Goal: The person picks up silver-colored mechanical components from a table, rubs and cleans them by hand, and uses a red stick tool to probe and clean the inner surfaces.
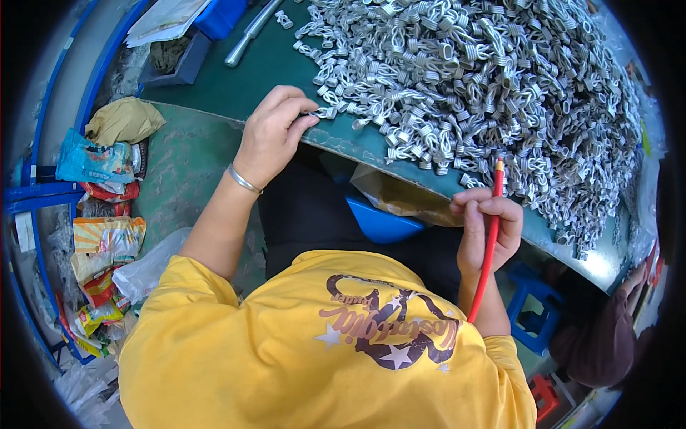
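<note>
My left hand (275,129) is at the table's near edge. Its thumb and fingers pinch a small silver metal link (326,113) with looped, twisted strands. A thin red hose (485,275) with a brass-coloured tip (499,164) runs up through my right hand (510,230), whose fingers are closed around it. The hose tip points away from me, toward a large heap of similar silver links (457,79) that spreads over the green tabletop (268,68). A single loose link (284,19) lies apart at the heap's far left.
A metal rod-like tool (246,39) lies at the far left, beside a grey bin (182,68) and a blue box (220,18). Bags and wrappers (107,236) line the left side. Blue stools (532,304) stand below the table. Another person's dark sleeve (597,343) shows at right.
</note>
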